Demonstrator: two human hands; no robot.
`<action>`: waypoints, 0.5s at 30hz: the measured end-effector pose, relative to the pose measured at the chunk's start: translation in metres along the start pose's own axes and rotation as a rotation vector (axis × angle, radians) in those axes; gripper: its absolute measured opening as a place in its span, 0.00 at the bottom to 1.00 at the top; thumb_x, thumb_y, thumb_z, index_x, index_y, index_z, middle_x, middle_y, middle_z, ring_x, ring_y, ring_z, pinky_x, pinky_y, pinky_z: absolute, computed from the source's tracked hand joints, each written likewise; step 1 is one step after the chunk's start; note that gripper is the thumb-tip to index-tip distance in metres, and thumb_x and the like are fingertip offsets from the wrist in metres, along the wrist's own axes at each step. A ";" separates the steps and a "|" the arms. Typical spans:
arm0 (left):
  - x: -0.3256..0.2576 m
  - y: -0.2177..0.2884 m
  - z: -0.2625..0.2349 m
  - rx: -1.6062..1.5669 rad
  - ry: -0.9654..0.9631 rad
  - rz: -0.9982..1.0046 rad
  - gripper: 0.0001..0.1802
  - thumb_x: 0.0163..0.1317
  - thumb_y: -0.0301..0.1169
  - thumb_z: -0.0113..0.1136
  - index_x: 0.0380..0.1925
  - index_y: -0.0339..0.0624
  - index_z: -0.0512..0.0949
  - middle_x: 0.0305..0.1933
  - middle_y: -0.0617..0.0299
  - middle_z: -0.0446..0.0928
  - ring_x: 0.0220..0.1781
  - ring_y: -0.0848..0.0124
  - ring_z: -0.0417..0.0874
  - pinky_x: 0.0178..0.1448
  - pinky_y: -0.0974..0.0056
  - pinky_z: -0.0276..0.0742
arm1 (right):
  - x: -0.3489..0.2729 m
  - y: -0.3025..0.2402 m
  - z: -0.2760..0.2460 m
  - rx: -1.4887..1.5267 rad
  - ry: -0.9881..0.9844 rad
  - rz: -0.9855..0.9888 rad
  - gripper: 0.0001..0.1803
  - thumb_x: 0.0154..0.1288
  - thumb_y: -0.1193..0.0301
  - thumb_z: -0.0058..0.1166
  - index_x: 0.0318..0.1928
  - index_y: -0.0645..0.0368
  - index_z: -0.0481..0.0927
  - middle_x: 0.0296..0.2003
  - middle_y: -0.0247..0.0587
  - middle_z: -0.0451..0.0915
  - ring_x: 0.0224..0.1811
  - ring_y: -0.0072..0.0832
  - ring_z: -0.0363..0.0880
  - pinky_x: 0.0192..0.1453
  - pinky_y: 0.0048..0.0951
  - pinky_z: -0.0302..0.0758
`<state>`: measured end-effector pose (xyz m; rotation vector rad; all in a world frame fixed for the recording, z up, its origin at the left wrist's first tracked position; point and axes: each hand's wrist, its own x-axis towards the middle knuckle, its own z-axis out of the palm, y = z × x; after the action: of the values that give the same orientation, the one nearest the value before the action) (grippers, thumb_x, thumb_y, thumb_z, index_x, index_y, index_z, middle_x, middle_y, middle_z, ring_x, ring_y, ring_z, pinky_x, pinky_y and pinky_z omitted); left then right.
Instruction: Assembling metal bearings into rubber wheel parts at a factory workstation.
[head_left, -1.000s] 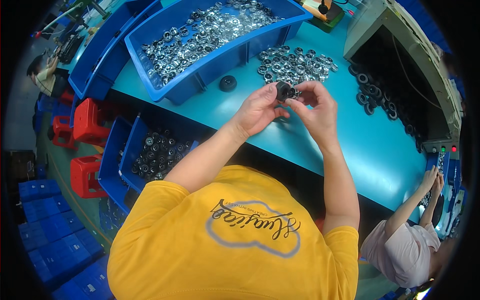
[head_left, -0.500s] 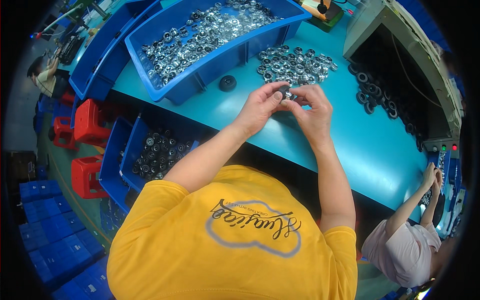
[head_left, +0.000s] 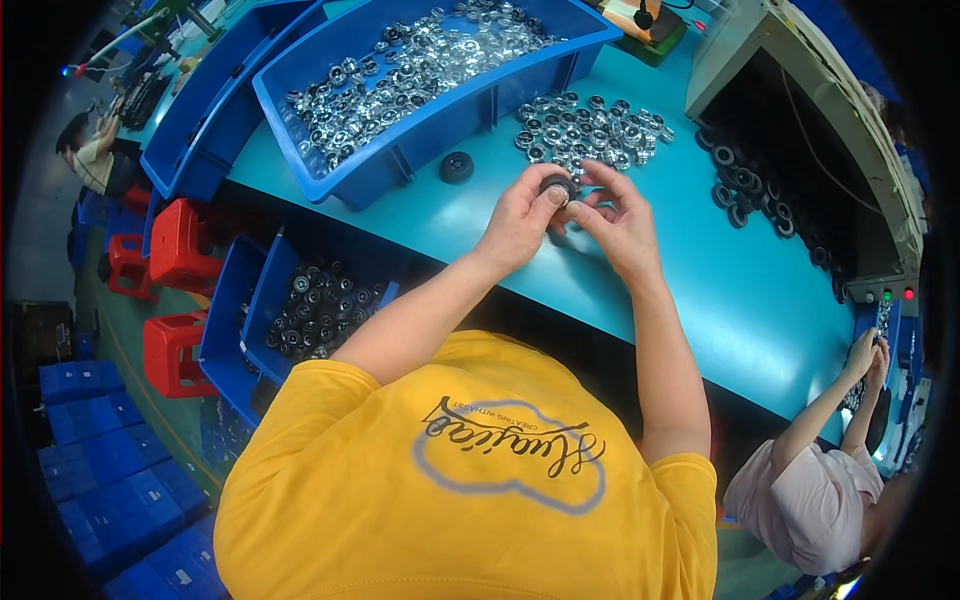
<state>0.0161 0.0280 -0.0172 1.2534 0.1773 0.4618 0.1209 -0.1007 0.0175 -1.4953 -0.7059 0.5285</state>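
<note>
- I see the left hand [head_left: 513,222] curled, its thumb pointing toward the right hand [head_left: 624,226].
- The right fingers [head_left: 610,180] are bent.
- Behind the hands, both forearms [head_left: 425,312] lean inward.

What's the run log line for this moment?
left hand: holding dark ring | right hand: at its edge | table: lone black wheel, loose silver parts

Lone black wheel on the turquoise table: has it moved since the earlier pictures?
No; the lone black wheel keeps its place beside the large blue bin, shifting neither way.
</note>
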 end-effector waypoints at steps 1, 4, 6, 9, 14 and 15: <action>-0.001 0.000 -0.001 0.010 0.001 -0.002 0.14 0.77 0.34 0.52 0.56 0.40 0.72 0.40 0.65 0.78 0.33 0.79 0.77 0.38 0.72 0.77 | 0.000 0.004 -0.001 0.022 -0.053 0.066 0.22 0.60 0.75 0.70 0.55 0.60 0.82 0.38 0.32 0.81 0.40 0.21 0.82 0.45 0.24 0.82; -0.002 -0.002 -0.003 0.052 0.006 -0.025 0.16 0.76 0.37 0.54 0.57 0.41 0.72 0.40 0.65 0.77 0.33 0.78 0.77 0.37 0.71 0.78 | -0.001 0.014 0.002 -0.061 -0.049 0.067 0.20 0.61 0.73 0.71 0.53 0.62 0.84 0.41 0.36 0.84 0.39 0.21 0.84 0.44 0.23 0.81; -0.002 -0.001 -0.005 0.095 0.020 -0.057 0.16 0.76 0.37 0.54 0.57 0.42 0.72 0.40 0.65 0.77 0.33 0.79 0.76 0.37 0.71 0.78 | -0.004 0.012 0.005 -0.235 0.002 -0.032 0.18 0.61 0.72 0.71 0.51 0.63 0.85 0.42 0.36 0.84 0.38 0.21 0.84 0.44 0.23 0.81; 0.001 -0.002 -0.006 0.039 0.002 -0.092 0.17 0.75 0.38 0.56 0.58 0.42 0.73 0.40 0.65 0.77 0.33 0.78 0.77 0.38 0.70 0.80 | -0.004 0.012 0.006 -0.211 0.044 -0.011 0.16 0.61 0.73 0.71 0.48 0.64 0.86 0.41 0.37 0.85 0.36 0.20 0.84 0.43 0.23 0.81; 0.002 0.005 0.001 -0.173 -0.050 -0.118 0.19 0.73 0.39 0.60 0.58 0.42 0.74 0.38 0.64 0.78 0.33 0.77 0.79 0.38 0.69 0.82 | 0.002 0.015 -0.004 0.115 -0.047 0.138 0.15 0.60 0.75 0.71 0.47 0.64 0.85 0.39 0.37 0.84 0.37 0.21 0.84 0.44 0.24 0.81; 0.002 0.005 0.001 -0.160 -0.054 -0.103 0.19 0.72 0.38 0.61 0.58 0.42 0.75 0.38 0.64 0.79 0.33 0.76 0.80 0.38 0.69 0.83 | 0.002 0.014 -0.005 0.169 -0.079 0.152 0.14 0.60 0.76 0.70 0.47 0.64 0.85 0.39 0.37 0.83 0.39 0.22 0.84 0.45 0.24 0.82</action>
<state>0.0171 0.0293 -0.0118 1.0929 0.1553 0.3456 0.1271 -0.1023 0.0042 -1.3816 -0.5958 0.7478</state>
